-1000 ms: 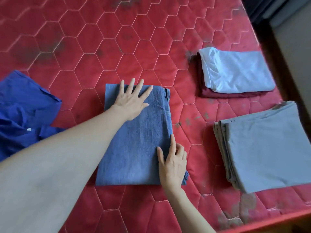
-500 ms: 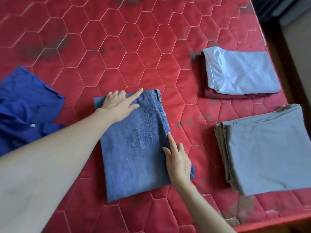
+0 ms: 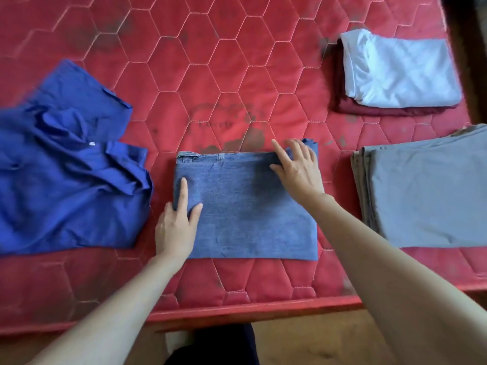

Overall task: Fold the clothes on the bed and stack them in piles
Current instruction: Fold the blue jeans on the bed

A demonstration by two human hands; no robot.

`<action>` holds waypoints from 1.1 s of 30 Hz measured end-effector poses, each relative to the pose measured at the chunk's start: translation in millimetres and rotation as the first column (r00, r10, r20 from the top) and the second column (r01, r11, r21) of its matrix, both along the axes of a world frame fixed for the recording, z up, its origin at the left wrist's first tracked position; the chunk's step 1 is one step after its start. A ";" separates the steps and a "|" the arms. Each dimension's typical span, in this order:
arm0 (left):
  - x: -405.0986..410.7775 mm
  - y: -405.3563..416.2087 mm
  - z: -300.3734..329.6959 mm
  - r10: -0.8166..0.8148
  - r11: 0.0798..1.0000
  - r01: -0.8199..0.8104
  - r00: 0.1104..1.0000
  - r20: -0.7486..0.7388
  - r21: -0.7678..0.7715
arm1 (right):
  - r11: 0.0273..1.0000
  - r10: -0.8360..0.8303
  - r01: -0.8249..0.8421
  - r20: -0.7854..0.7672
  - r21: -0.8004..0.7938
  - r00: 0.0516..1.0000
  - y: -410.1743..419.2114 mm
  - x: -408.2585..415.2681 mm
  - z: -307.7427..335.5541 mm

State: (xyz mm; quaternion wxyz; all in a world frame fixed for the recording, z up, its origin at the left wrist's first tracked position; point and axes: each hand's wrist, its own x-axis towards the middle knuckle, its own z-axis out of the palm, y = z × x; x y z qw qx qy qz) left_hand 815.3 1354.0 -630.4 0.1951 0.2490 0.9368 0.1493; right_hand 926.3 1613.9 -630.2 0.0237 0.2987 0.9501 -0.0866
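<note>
A folded blue denim garment [image 3: 250, 206] lies flat on the red quilted mattress [image 3: 210, 75], near its front edge, with the waistband along the far side. My left hand [image 3: 176, 225] rests on the garment's left edge, forefinger and thumb straight on top of the cloth. My right hand [image 3: 297, 167] lies spread on the far right corner, fingers straight. A crumpled royal-blue shirt [image 3: 66, 180] lies unfolded to the left, just apart from the denim.
At the right sits a folded grey pile [image 3: 427, 196]. Behind it, a folded pale blue garment [image 3: 400, 72] lies on a maroon one [image 3: 369, 110]. The mattress's front edge [image 3: 237, 312] runs below my arms, with floor beyond.
The denim has turned a quarter and slid toward the front edge. My left hand went from its far end to its left edge, my right hand from the near side to the far right corner.
</note>
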 end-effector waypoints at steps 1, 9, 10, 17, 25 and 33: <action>0.7 -2.3 -0.9 0.017 1.000 -0.017 0.999 0.031 0.016 | 0.996 -0.091 0.091 -0.001 -0.005 0.996 -7.9 9.6 -1.7; -30.2 -3.6 -9.8 -0.053 0.992 0.036 0.988 0.147 0.118 | 0.909 -0.388 0.385 0.013 -0.160 0.922 -63.8 89.9 -7.7; -31.1 -1.3 -10.3 -0.058 0.994 0.044 0.989 0.139 0.103 | 0.901 -0.399 0.390 -0.011 -0.190 0.917 -67.3 89.4 -7.3; -19.6 -6.1 -9.2 -0.019 0.999 0.010 0.984 0.178 0.051 | 0.750 -0.559 0.509 0.008 -0.422 0.829 -61.9 83.7 -4.8; -1.7 -23.5 25.6 -0.027 0.986 -0.011 0.974 0.224 0.167 | 0.817 -0.519 0.476 -0.055 -0.326 0.853 -87.9 99.0 33.1; 20.4 1.3 120.7 -0.145 0.948 0.097 0.979 0.143 0.302 | 0.851 -0.518 0.469 -0.235 -0.234 0.822 -78.8 137.0 127.7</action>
